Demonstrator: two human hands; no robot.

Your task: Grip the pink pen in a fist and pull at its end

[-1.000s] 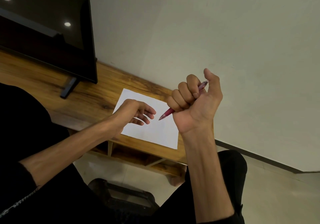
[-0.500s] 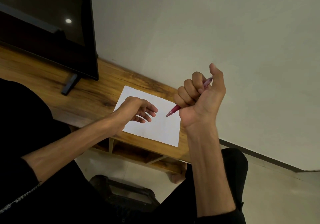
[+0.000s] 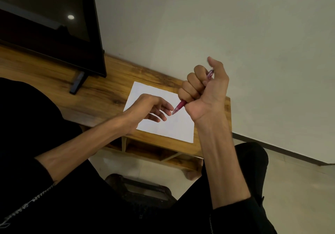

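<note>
Above white paper [image 3: 168, 125], my right hand [image 3: 204, 92] fists round red pen [image 3: 179, 106], axis diagonal, tip pointing down-left twd my left hand [image 3: 152, 106], fingers relaxed, spread.

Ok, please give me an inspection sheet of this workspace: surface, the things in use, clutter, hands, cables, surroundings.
Surface: wooden table, low, with open shelves below.
Things in use: red pen with its tip pointing down and left; white sheet of paper lying flat near the table's right end.
Clutter: nothing seen.
Hands: right hand grips the pen in a fist, raised over the paper; left hand open over the paper, fingertips close to the pen tip; contact cannot be told.
Cables: nothing seen.
Surroundings: dark screen on a stand at the table's left; plain wall behind; pale floor; black object on the floor below.
</note>
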